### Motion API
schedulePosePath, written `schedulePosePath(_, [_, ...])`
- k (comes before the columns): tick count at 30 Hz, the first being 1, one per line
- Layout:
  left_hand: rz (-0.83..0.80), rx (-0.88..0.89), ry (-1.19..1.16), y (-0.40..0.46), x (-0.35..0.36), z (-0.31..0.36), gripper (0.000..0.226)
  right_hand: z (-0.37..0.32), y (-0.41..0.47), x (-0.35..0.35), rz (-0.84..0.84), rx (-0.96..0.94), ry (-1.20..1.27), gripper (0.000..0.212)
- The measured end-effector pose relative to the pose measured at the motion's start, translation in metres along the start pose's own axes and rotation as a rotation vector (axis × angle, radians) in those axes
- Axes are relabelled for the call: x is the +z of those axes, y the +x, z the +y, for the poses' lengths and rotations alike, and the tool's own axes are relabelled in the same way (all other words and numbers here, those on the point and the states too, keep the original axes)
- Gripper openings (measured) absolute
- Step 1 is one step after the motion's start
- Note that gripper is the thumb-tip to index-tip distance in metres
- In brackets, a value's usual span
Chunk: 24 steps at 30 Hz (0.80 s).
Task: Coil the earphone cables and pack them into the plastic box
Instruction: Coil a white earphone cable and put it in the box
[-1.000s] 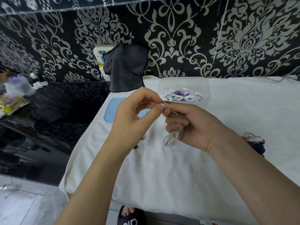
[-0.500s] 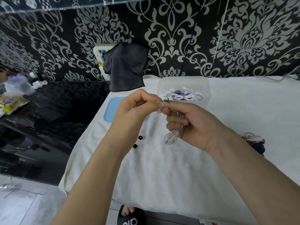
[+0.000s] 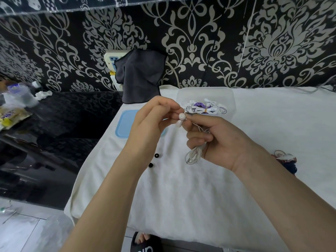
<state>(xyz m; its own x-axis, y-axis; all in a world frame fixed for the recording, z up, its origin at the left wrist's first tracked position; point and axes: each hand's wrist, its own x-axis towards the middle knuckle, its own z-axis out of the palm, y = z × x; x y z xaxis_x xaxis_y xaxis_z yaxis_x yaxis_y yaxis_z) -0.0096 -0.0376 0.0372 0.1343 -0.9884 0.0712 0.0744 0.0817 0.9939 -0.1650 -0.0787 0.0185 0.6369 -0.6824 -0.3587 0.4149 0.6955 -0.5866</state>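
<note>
My right hand (image 3: 216, 140) grips a coiled white earphone cable (image 3: 193, 156), whose loops and plug hang below my fist. My left hand (image 3: 151, 122) pinches the two white earbuds (image 3: 181, 116) at the top of that cable, fingertips meeting the right hand's. Just behind both hands stands the clear plastic box (image 3: 205, 93) on the white cloth, holding bundled white earphones (image 3: 207, 108) and a purple piece. The box's blue lid (image 3: 125, 124) lies flat to its left, partly hidden by my left hand.
Two small black ear tips (image 3: 153, 160) lie on the white cloth (image 3: 181, 197) under my left wrist. A tangle of red and dark cables (image 3: 285, 159) sits at the right. A dark grey cloth (image 3: 140, 75) hangs on the wall. A black table with clutter (image 3: 16, 104) stands left.
The white earbuds have come into view between my fingertips, and my left hand has drawn closer to the right. The black ear tips, hidden a second ago, now show.
</note>
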Motion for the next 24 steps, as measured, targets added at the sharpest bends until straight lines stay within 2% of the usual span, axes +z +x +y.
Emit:
schedulePosePath(5, [0.055, -0.047, 0.117, 0.002, 0.005, -0.002, 0.022, -0.002, -0.001, -0.001, 0.04, -0.014, -0.01, 0.006])
schedulePosePath(8, [0.131, -0.155, 0.273, 0.008, 0.009, -0.013, 0.018, -0.006, 0.002, -0.006, 0.147, -0.061, -0.059, 0.015])
schedulePosePath(13, [0.189, -0.199, 0.462, 0.025, 0.011, -0.031, 0.015, -0.03, 0.01, -0.008, 0.327, -0.203, -0.134, 0.007])
schedulePosePath(16, [0.181, -0.183, 0.499, 0.034, 0.017, -0.035, 0.013, -0.053, 0.019, -0.001, 0.382, -0.25, -0.305, 0.009])
schedulePosePath(20, [0.206, -0.165, 0.568, 0.044, 0.02, -0.037, 0.021, -0.089, 0.046, 0.012, 0.467, -0.279, -0.698, 0.02])
schedulePosePath(22, [0.206, -0.182, 0.584, 0.048, 0.02, -0.038, 0.028, -0.097, 0.063, 0.02, 0.497, -0.237, -0.881, 0.023])
schedulePosePath(24, [0.175, -0.216, 0.591, 0.05, 0.021, -0.038, 0.037, -0.095, 0.078, 0.028, 0.495, -0.147, -0.985, 0.015])
